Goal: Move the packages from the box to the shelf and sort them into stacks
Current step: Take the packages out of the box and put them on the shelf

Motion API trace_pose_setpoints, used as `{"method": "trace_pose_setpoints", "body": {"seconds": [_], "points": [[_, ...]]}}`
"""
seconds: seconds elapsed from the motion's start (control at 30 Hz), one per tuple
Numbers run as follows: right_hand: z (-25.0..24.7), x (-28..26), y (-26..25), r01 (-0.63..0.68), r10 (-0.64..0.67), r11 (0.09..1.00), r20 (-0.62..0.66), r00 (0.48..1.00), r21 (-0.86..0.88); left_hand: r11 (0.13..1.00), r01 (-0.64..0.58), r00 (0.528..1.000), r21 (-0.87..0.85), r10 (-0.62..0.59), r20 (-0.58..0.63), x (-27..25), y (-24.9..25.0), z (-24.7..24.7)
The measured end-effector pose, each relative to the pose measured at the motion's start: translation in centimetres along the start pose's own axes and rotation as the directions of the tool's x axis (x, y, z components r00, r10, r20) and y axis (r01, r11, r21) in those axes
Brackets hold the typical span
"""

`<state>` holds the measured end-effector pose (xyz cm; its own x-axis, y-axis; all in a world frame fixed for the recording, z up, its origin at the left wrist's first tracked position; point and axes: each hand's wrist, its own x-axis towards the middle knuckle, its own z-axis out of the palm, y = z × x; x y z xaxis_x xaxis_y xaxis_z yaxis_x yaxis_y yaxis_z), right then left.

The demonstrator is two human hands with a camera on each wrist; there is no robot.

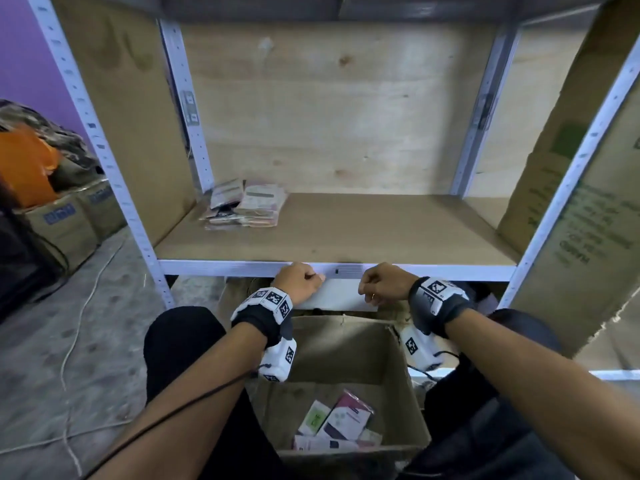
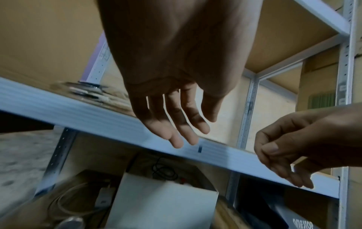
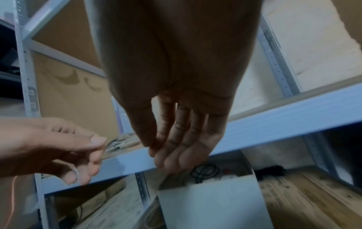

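Observation:
Several small flat packages (image 1: 341, 424) lie at the bottom of an open cardboard box (image 1: 349, 452) between my knees. A low, untidy pile of packages (image 1: 247, 206) sits at the back left of the wooden shelf (image 1: 346, 233). My left hand (image 1: 298, 282) and right hand (image 1: 384, 284) hover side by side at the shelf's white front rail (image 1: 433, 270), above the box. Both hold nothing. In the left wrist view the left hand (image 2: 176, 124) hangs with relaxed fingers. The right hand (image 3: 180, 147) looks the same in its wrist view, fingers loosely together.
A white box (image 1: 332, 297) with cables stands under the shelf behind the cardboard box. A large cardboard sheet (image 1: 571, 220) leans on the right upright. Cardboard boxes (image 1: 65, 220) with an orange bag (image 1: 24, 168) stand at left, and a white cable (image 1: 79, 306) crosses the floor.

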<state>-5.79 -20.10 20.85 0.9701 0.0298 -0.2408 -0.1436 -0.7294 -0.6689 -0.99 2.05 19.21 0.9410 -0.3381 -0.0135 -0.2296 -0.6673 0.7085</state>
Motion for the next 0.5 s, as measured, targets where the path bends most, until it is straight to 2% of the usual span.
{"method": "trace_pose_setpoints", "body": {"seconds": [0.1, 0.33, 0.5], "points": [[1.8, 0.6, 2.1, -0.037, 0.038, 0.999, 0.026, 0.999, -0.022, 0.995, 0.070, 0.997, -0.067, -0.068, 0.032, 0.3, -2.0, 2.1], [7.1, 4.0, 6.4, -0.088, 0.096, 0.995, 0.176, 0.980, -0.055, 0.976, 0.192, 0.977, -0.101, -0.180, 0.117, 1.5, -6.2, 7.4], [11.9, 7.0, 9.9, -0.120, 0.145, 0.988, 0.288, 0.947, -0.102, 0.957, 0.290, 0.920, -0.027, -0.271, 0.284, 2.5, -9.6, 11.7]]}}
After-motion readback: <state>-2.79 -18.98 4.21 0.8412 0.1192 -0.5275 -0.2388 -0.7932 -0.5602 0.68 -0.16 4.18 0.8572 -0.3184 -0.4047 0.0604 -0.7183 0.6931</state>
